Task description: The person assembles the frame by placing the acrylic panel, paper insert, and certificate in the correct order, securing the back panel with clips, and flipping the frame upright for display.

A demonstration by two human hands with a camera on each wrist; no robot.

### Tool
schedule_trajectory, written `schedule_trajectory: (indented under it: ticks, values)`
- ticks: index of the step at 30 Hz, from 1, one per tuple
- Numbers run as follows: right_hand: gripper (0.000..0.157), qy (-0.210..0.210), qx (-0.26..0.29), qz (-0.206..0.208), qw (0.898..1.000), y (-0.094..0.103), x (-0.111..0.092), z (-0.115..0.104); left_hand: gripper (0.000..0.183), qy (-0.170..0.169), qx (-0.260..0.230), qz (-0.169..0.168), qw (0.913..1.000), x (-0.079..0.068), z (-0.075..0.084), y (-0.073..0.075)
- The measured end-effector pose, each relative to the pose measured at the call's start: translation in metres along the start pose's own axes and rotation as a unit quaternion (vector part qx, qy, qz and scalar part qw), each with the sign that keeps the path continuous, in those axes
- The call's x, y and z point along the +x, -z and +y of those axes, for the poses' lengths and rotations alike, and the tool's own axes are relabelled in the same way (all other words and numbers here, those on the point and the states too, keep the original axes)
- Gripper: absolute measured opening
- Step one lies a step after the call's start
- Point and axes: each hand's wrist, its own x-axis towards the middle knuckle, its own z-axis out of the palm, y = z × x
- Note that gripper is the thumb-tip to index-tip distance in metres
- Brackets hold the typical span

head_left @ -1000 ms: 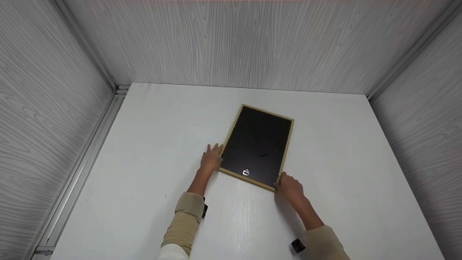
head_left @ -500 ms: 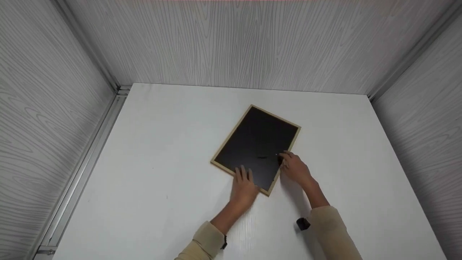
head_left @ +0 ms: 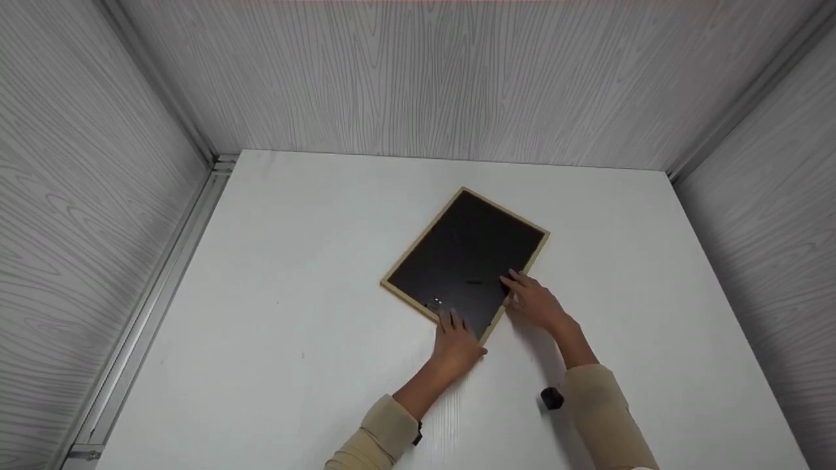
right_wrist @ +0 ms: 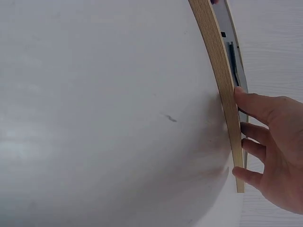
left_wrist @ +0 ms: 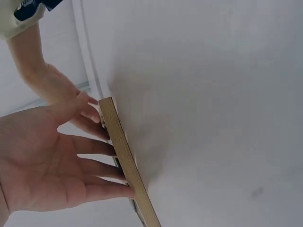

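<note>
A picture frame point(head_left: 464, 245) with a thin light-wood rim lies on the white table, black backing up and turned at a slant. On the backing I see a small shiny metal fitting point(head_left: 437, 300) by the near edge and a short dark mark point(head_left: 474, 282). My left hand point(head_left: 455, 346) rests its extended fingers over the frame's near edge, close to the near corner. At the right-hand edge, my right hand point(head_left: 537, 305) lays its loosely bent fingers on the rim and backing. The right wrist view shows its thumb point(right_wrist: 253, 104) touching the rim too.
The white tabletop point(head_left: 294, 261) surrounds the frame. Grey wood-grain panels stand at the back point(head_left: 431, 78), left point(head_left: 78, 196) and right point(head_left: 771, 215). A metal rail point(head_left: 150, 300) runs along the left side of the table.
The frame has turned clockwise. My left hand has gone from its left edge to the near edge; my right hand has slid farther up the right edge. Little has moved in the last half second.
</note>
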Motion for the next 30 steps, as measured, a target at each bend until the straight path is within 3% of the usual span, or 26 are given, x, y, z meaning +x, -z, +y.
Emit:
schedule_trajectory:
  ticks: [5, 12, 16, 20, 23, 25, 27, 30]
  values:
    - [0.051, -0.015, -0.053, 0.021, 0.998, -0.006, 0.003, -0.016, 0.065, -0.016, -0.067, -0.057, 0.9960, 0.010, -0.031, 0.010]
    - [0.051, -0.010, -0.133, 0.075, 0.988, -0.020, 0.005, -0.046, 0.036, -0.021, -0.138, -0.051, 0.9888, 0.017, -0.072, 0.022]
    - [0.049, 0.004, -0.160, 0.117, 0.980, -0.032, 0.006, -0.064, 0.045, -0.018, -0.152, -0.056, 0.9867, 0.019, -0.091, 0.024]
    - [0.047, 0.018, -0.168, 0.124, 0.978, -0.041, 0.008, -0.080, 0.060, -0.007, -0.154, -0.056, 0.9864, 0.022, -0.109, 0.025]
    - [0.046, 0.030, -0.148, 0.106, 0.983, -0.041, 0.010, -0.083, 0.062, 0.006, -0.169, -0.050, 0.9844, 0.026, -0.120, 0.025]
    - [0.044, 0.041, -0.098, 0.097, 0.990, -0.036, 0.010, -0.077, 0.060, 0.012, -0.184, -0.037, 0.9822, 0.029, -0.126, 0.025]
    - [0.041, 0.043, -0.035, 0.100, 0.993, -0.028, 0.010, -0.064, 0.058, 0.008, -0.189, -0.015, 0.9819, 0.030, -0.132, 0.023]
    - [0.038, 0.030, 0.044, 0.119, 0.991, -0.017, 0.008, -0.037, 0.055, -0.008, -0.191, 0.024, 0.9813, 0.031, -0.141, 0.019]
